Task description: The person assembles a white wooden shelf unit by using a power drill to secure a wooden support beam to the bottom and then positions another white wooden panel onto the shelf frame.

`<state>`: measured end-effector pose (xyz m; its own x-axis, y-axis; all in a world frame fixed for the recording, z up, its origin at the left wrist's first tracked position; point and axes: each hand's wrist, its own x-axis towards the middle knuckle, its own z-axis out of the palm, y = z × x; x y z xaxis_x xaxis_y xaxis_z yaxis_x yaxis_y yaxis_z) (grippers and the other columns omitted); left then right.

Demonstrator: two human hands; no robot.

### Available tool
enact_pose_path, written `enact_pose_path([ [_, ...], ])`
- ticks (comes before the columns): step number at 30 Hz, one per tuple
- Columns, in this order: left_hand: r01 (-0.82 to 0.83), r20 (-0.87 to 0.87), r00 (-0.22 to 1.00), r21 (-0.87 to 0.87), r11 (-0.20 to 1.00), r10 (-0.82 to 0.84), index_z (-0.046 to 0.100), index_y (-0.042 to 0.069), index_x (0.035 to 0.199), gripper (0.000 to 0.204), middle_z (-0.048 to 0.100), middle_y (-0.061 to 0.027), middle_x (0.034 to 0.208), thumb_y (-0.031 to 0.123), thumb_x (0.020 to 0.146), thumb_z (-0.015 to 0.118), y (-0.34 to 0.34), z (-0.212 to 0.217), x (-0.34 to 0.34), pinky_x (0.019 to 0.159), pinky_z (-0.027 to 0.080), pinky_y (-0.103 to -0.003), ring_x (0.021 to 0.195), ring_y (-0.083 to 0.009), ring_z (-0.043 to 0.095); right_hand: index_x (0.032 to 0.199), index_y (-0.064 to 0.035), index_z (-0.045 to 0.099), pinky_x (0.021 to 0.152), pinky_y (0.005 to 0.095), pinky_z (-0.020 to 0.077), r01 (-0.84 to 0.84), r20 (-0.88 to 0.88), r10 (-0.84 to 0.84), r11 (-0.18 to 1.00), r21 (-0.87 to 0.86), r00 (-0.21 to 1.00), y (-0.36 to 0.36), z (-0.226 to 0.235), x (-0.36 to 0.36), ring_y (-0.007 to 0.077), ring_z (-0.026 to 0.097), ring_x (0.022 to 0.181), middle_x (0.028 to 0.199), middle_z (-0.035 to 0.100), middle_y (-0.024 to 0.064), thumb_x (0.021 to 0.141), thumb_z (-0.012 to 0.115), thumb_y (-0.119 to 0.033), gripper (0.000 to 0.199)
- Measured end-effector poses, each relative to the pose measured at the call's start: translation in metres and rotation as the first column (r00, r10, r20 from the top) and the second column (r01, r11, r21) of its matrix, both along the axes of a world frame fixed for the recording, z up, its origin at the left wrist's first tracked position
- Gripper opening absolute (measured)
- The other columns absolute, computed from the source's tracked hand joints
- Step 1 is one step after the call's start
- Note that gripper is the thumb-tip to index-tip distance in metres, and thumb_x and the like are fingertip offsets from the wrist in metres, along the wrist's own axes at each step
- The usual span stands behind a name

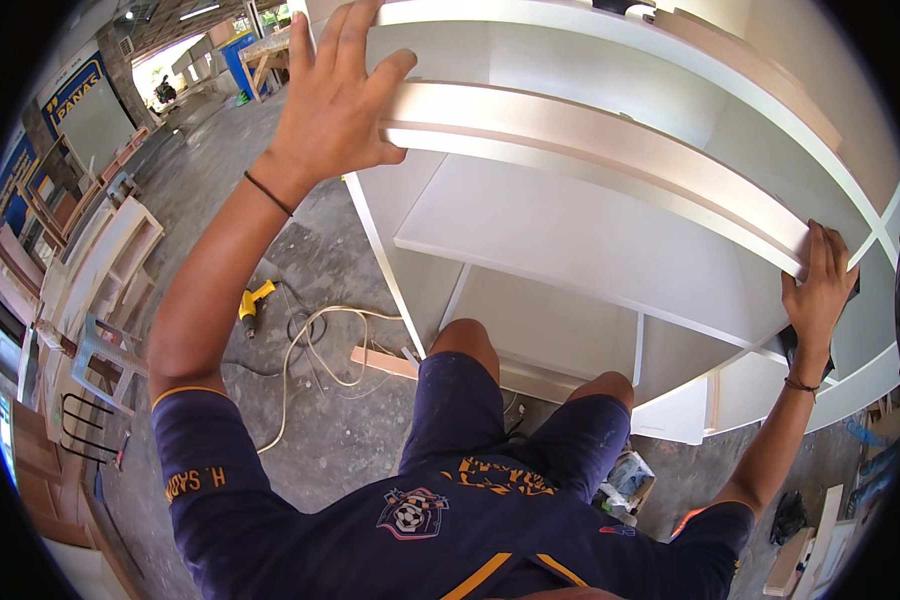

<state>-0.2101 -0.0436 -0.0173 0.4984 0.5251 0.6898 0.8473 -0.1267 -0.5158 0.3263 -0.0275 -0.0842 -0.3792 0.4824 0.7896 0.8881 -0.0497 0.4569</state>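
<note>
Your left hand (pixel 335 100) lies flat with the fingers spread against the left end of a long white board (pixel 590 150), the thumb hooked over its front edge; the grip is open and pressing, not closed round anything. Your right hand (pixel 818 290) is at the far right end of the same board, fingers curled up over its end edge, so that grip is clamped on the board. The board runs between your two hands, its raw wood edge strip facing you, and it sits inside a large white cabinet (pixel 770 90), level with the other shelves.

Just below the board, between your hands, a white shelf (pixel 570 250) is fixed in the cabinet, and lower still is the cabinet's bottom compartment. Beneath your right hand a dark object shows behind the wrist; what it is cannot be told. A thin dark band circles each wrist.

Your knees in dark blue shorts are below the shelf, close to the cabinet front. Down and to the left of your left hand, on the concrete floor (pixel 230 200), a yellow power tool (pixel 252 300) lies with a pale cable (pixel 315 345) looping beside it, and a short wood offcut (pixel 382 362) rests near your left knee. Far off to the left of that hand, wooden frames (pixel 100 270) are stacked together.
</note>
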Motion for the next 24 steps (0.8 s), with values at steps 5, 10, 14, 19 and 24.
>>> enact_pose_path([
  [5, -0.044, -0.130, 0.989, 0.160, 0.986, 0.065, 0.055, 0.007, 0.105, 0.072, 0.038, -0.0265, 0.126, 0.031, 0.044, 0.084, 0.002, 0.000, -0.004, 0.100, 0.021, -0.065, 0.123, -0.0428, 0.035, 0.129, -0.0071, 0.050, 0.104, 0.0483, 0.0301, 0.013, -0.011, -0.013, 0.999, -0.042, 1.000, -0.003, 0.003, -0.009, 0.0275, 0.045, 0.123, 0.120, 0.058, 0.0104, 0.059, 0.069, -0.010, 0.072],
  [10, 0.078, -0.004, 0.997, 0.148, 0.986, -0.078, 0.041, 0.017, 0.138, 0.104, 0.031, -0.0171, 0.142, 0.039, 0.046, 0.085, 0.011, -0.008, -0.011, 0.104, 0.009, -0.069, 0.133, -0.0350, 0.032, 0.127, -0.0048, 0.051, 0.103, 0.0496, 0.0299, -0.003, -0.019, 0.002, 0.999, -0.054, 1.000, -0.008, 0.007, -0.011, 0.0282, 0.044, 0.123, 0.118, 0.058, 0.0124, 0.059, 0.069, -0.010, 0.071],
  [14, -0.034, 0.002, 0.999, 0.138, 0.990, 0.034, 0.039, 0.020, 0.140, 0.103, 0.027, -0.0175, 0.146, 0.035, 0.048, 0.085, 0.008, -0.009, 0.006, 0.102, 0.014, -0.070, 0.137, -0.0351, 0.027, 0.125, -0.0038, 0.051, 0.097, 0.0510, 0.0326, -0.006, -0.046, 0.002, 0.996, -0.086, 0.999, -0.011, 0.008, -0.010, 0.0280, 0.045, 0.122, 0.120, 0.056, 0.0125, 0.058, 0.071, -0.014, 0.071],
  [19, -0.075, 0.008, 0.997, 0.129, 0.989, 0.075, 0.039, 0.023, 0.140, 0.102, 0.024, -0.0185, 0.149, 0.028, 0.049, 0.084, 0.020, -0.018, 0.003, 0.102, 0.019, -0.067, 0.138, -0.0357, 0.025, 0.117, -0.0076, 0.054, 0.094, 0.0509, 0.0347, 0.010, -0.032, -0.011, 1.000, -0.023, 0.999, -0.007, 0.004, -0.012, 0.0239, 0.047, 0.119, 0.112, 0.060, 0.0072, 0.060, 0.074, -0.018, 0.062],
  [24, -0.054, -0.025, 0.998, 0.175, 0.983, 0.059, 0.042, 0.019, 0.137, 0.099, 0.024, -0.0165, 0.148, 0.026, 0.048, 0.084, 0.016, -0.012, -0.010, 0.104, 0.019, -0.066, 0.139, -0.0338, 0.025, 0.113, -0.0105, 0.056, 0.091, 0.0485, 0.0363, 0.092, 0.027, -0.096, 0.988, 0.127, 0.995, 0.004, 0.000, -0.019, 0.0223, 0.046, 0.119, 0.107, 0.061, 0.0028, 0.065, 0.072, -0.016, 0.050],
])
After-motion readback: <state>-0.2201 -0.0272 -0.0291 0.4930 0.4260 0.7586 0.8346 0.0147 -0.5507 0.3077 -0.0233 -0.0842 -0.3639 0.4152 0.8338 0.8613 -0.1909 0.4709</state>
